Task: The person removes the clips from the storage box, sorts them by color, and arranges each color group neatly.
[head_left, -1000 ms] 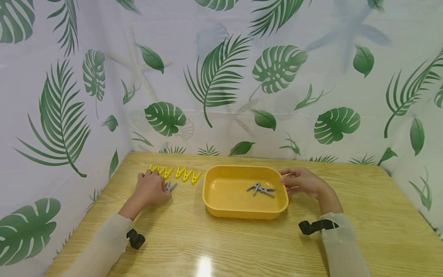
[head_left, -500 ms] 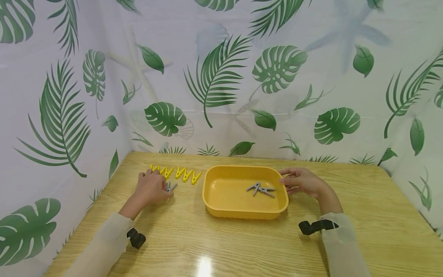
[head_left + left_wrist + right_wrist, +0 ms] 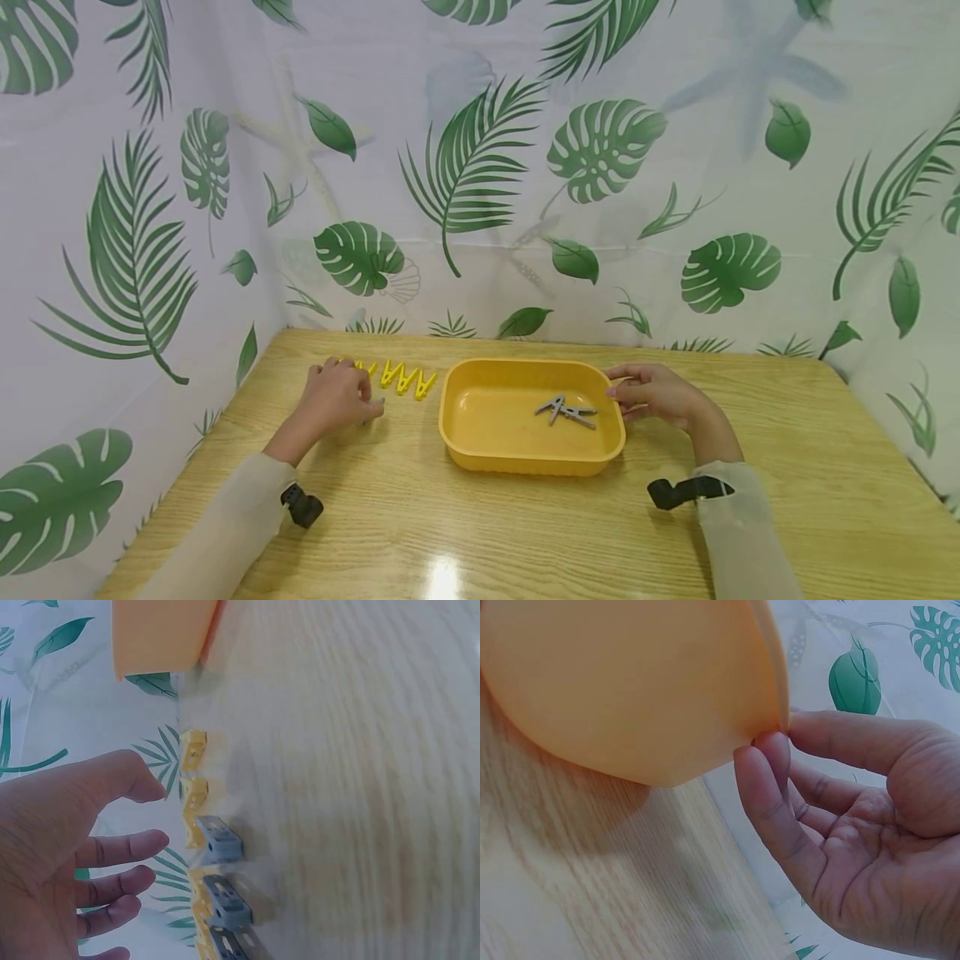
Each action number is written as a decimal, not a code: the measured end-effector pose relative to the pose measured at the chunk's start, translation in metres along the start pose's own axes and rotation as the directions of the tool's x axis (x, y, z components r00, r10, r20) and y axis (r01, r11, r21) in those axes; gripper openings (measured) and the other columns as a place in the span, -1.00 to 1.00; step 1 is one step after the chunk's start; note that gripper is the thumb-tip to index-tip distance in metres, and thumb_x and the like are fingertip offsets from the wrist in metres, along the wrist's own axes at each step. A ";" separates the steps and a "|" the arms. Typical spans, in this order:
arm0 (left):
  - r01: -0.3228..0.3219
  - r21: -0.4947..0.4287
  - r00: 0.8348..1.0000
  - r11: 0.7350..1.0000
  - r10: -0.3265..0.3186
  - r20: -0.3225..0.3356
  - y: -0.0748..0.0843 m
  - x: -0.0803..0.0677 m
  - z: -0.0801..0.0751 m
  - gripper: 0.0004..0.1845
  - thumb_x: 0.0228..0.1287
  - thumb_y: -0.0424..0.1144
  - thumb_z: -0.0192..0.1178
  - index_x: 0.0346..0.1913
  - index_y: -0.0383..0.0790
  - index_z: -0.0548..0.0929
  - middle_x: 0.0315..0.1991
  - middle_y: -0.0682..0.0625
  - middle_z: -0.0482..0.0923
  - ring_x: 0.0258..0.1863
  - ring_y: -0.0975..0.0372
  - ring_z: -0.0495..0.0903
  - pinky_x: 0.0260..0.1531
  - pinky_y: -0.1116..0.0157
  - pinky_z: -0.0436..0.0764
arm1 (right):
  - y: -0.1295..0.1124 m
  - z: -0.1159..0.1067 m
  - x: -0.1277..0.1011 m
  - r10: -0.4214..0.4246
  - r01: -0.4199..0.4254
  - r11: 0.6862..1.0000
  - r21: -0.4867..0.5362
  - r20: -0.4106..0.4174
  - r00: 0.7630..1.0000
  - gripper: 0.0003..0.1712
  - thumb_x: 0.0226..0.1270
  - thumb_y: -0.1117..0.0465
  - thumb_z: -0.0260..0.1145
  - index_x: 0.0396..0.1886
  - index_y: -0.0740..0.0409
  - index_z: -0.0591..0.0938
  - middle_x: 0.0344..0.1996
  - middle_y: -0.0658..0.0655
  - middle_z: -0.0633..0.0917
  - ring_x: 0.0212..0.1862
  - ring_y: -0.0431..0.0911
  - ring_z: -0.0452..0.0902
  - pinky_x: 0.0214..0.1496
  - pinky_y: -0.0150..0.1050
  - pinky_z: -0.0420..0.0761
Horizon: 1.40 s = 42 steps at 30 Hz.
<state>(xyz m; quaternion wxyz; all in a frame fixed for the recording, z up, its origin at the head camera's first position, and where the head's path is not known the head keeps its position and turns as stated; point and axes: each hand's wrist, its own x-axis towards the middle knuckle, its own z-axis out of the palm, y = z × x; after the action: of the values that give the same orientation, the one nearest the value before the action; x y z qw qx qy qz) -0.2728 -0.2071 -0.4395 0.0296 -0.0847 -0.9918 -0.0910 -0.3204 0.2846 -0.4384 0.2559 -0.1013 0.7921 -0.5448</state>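
My left hand [image 3: 337, 398] hovers over the clothespins at the left of the table, thumb and fingers apart with nothing between them in the left wrist view. Grey clothespins [image 3: 220, 838] stand in a line on the wood near its fingertips; the head view hides most of them behind the hand. Behind them runs a row of yellow clothespins [image 3: 402, 379], partly covered by the hand. My right hand [image 3: 656, 393] pinches the right end of a yellow plastic basin [image 3: 525, 465] at its rim, thumb and fingers on either side. Two grey clothespins [image 3: 566, 410] lie inside the basin.
The wood-grain table [image 3: 495, 533] meets a white leaf-printed cloth [image 3: 480, 275] along its back edge. More of this cloth rises at the left and right sides. A black strap device sits on each wrist.
My left hand has shifted a little to the right and its fingers have come up, covering more of the grey clothespins. The right hand and the basin have stayed put.
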 end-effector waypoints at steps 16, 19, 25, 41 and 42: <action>-0.143 -0.112 0.988 0.983 0.135 -0.079 0.063 0.034 -0.014 -0.71 0.25 -0.04 0.36 -0.12 -0.16 0.71 -0.15 -0.13 0.64 -0.07 0.01 0.49 0.06 -0.08 0.40 | 0.001 -0.001 0.000 0.008 -0.008 1.000 0.001 0.004 1.000 -0.30 0.50 0.17 0.28 0.46 0.44 0.30 -0.23 0.01 0.73 -0.22 -0.14 0.62 -0.03 -0.21 0.73; -0.179 -0.151 0.982 0.972 0.167 -0.086 0.082 0.041 -0.014 -0.72 0.25 -0.06 0.36 -0.10 -0.16 0.70 -0.13 -0.12 0.63 -0.09 0.03 0.49 0.06 -0.05 0.41 | 0.001 -0.002 0.000 0.007 -0.007 1.000 0.009 0.006 1.000 -0.31 0.50 0.18 0.27 0.46 0.45 0.29 -0.24 0.00 0.72 -0.23 -0.14 0.62 -0.04 -0.20 0.74; -0.256 -0.216 0.965 0.942 0.237 -0.111 0.121 0.055 -0.008 -0.70 0.26 -0.08 0.37 -0.03 -0.13 0.70 -0.10 -0.09 0.65 -0.02 0.04 0.51 0.08 -0.01 0.43 | 0.001 -0.002 0.001 0.012 -0.012 1.000 0.000 -0.002 1.000 -0.30 0.49 0.16 0.28 0.46 0.43 0.31 -0.20 0.03 0.72 -0.21 -0.13 0.61 -0.03 -0.20 0.73; -0.391 -0.303 0.916 0.869 0.399 -0.038 0.210 0.066 0.027 -0.69 0.31 -0.09 0.34 0.04 -0.13 0.71 -0.07 -0.03 0.68 -0.02 0.14 0.55 0.06 0.15 0.49 | 0.003 -0.003 0.001 0.007 -0.007 1.000 0.012 0.012 1.000 -0.29 0.50 0.17 0.27 0.47 0.44 0.28 -0.22 0.01 0.74 -0.21 -0.14 0.63 -0.03 -0.20 0.73; -0.389 -0.292 0.916 0.873 0.399 -0.028 0.214 0.066 0.030 -0.70 0.31 -0.09 0.33 0.04 -0.11 0.71 -0.06 -0.02 0.67 -0.02 0.15 0.55 0.06 0.18 0.49 | 0.003 -0.003 0.001 0.006 -0.006 1.000 0.013 0.013 1.000 -0.30 0.50 0.17 0.27 0.47 0.44 0.28 -0.22 0.01 0.74 -0.21 -0.14 0.63 -0.03 -0.20 0.73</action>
<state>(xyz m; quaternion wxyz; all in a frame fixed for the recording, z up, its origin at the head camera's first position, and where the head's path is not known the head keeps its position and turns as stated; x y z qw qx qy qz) -0.3023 0.0162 -0.4266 0.0184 -0.2899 -0.9296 -0.2270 -0.3224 0.2874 -0.4408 0.2634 -0.1009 0.7872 -0.5485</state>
